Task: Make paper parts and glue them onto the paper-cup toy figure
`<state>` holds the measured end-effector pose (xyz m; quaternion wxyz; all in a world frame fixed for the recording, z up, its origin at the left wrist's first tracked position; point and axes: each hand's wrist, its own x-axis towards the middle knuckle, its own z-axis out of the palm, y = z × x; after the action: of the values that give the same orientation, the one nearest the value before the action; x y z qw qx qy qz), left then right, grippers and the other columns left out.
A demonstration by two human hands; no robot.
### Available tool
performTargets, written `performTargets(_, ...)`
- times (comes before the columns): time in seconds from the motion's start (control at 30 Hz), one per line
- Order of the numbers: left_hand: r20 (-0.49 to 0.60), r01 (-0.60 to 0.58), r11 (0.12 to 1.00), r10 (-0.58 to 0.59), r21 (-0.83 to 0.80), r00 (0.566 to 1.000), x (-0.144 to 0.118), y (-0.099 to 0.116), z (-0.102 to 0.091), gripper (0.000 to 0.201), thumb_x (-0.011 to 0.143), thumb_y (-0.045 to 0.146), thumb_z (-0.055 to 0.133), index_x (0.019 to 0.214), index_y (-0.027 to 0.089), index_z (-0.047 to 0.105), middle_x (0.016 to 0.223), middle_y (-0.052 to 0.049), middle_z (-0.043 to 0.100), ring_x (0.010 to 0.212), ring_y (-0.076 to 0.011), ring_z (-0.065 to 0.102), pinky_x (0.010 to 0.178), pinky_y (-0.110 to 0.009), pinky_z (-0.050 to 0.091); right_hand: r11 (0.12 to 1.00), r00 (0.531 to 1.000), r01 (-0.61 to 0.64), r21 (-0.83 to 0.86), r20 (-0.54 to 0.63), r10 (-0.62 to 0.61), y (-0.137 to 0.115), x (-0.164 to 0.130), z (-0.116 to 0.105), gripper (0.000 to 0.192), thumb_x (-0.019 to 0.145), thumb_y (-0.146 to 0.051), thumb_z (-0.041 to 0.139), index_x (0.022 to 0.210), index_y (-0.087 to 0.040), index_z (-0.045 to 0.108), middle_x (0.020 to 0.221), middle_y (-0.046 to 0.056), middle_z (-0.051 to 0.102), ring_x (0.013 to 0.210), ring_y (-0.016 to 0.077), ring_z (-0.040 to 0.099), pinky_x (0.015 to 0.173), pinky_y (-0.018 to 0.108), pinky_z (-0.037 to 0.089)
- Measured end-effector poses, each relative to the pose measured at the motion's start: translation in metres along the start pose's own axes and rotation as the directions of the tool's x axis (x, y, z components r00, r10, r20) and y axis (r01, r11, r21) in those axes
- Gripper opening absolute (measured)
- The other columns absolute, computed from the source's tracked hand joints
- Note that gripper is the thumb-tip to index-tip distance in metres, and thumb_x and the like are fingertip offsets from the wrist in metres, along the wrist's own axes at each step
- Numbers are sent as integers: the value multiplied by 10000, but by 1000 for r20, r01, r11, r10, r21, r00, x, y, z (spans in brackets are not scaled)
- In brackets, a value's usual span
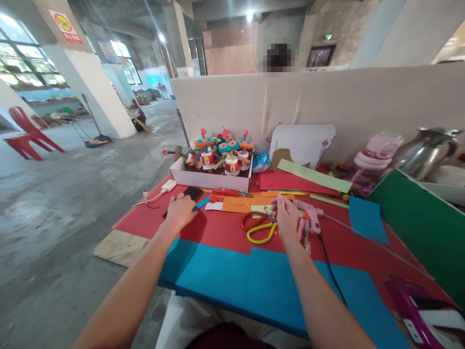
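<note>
While the left hand lies palm down with its fingers loosely curled on the red sheet, its fingertips touch the near edge of a black phone. That phone sits just in front of the white box, at the box's left corner, with a white charger and its cable beside it. Right of the phone, the right hand holds its fingers pressed together at the tips, pinching something too small to make out. Yellow scissors lie touching a red pair just left of that hand; a pink glue gun lies just to its right, its black cord running toward the viewer. Inside the box stand small crafts made of coloured rolls and springs. Orange paper and green strips lie right of the box. A blue sheet covers the near edge of the red one, well apart from the phone.
</note>
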<state>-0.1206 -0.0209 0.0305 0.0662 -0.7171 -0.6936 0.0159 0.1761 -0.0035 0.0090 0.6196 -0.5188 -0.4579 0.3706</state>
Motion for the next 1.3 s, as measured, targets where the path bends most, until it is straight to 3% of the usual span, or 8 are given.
performTargets(0.2, -109, -26, 996, 16, -88, 994, -3, 13, 0, 208, 823, 293, 526, 844, 203, 712, 908, -128, 672, 987, -322, 515, 805, -431, 372, 999, 997, 40, -5, -72, -40, 4, 6, -7, 460, 800, -607, 505, 659, -177, 583, 527, -24, 514, 427, 91, 428, 392, 218, 325)
performTargets(0.47, -153, -231, 963, 210, -139, 966, 16, 60, -6, 204, 834, 252, 506, 818, 213, 706, 907, -105, 700, 961, -290, 555, 786, -393, 389, 991, 973, 110, 79, -211, -91, 3, 15, -17, 441, 826, -592, 470, 657, -191, 548, 522, -40, 488, 426, 95, 416, 420, 236, 329)
performTargets(0.73, -118, -272, 946, 254, -178, 960, 48, 106, 12, 167, 776, 126, 529, 758, 146, 694, 842, -142, 690, 909, -273, 609, 808, -361, 418, 990, 990, 95, -102, -90, -104, 1, 4, -9, 476, 844, -597, 431, 644, -186, 565, 544, -6, 526, 478, 108, 456, 433, 223, 342)
performTargets(0.97, -206, -173, 909, 99, -380, 973, 48, 97, 7, 213, 827, 202, 459, 782, 176, 666, 828, -85, 701, 815, -214, 622, 720, -297, 442, 997, 999, -45, 56, 13, 44, 4, -1, 0, 435, 808, -587, 481, 641, -192, 552, 507, -34, 489, 399, 83, 398, 374, 210, 299)
performTargets(1.03, -179, -154, 730, 44, -665, 983, 47, 95, 3, 216, 832, 290, 468, 782, 182, 648, 726, -37, 684, 700, -172, 613, 658, -260, 448, 995, 994, -65, 75, 95, 58, 7, -3, 5, 398, 805, -556, 499, 656, -192, 564, 507, -35, 499, 406, 85, 415, 389, 208, 323)
performTargets(1.1, -100, -114, 365, 58, -924, 993, 45, 98, 2, 230, 797, 371, 522, 742, 173, 625, 617, -4, 637, 597, -142, 581, 617, -246, 451, 997, 983, -57, 57, 178, 46, 10, -6, 9, 354, 801, -520, 517, 683, -191, 578, 540, -29, 532, 430, 87, 449, 413, 204, 355)
performTargets(1.17, -30, -41, 78, 134, -996, 991, 42, 104, 3, 248, 748, 410, 586, 721, 165, 612, 567, 13, 601, 542, -127, 552, 590, -249, 451, 997, 970, -56, 48, 238, 43, 11, -10, 13, 306, 793, -491, 535, 728, -196, 579, 608, -22, 571, 451, 84, 473, 431, 202, 386)
performTargets(1.3, 34, 45, -39, 242, -998, 970, 34, 115, 6, 235, 713, 396, 640, 714, 164, 606, 545, 26, 585, 506, -117, 536, 562, -253, 438, 992, 948, -113, 59, 305, 90, 11, -14, 18, 247, 734, -444, 615, 810, -214, 566, 636, -41, 569, 458, 90, 484, 435, 210, 417)
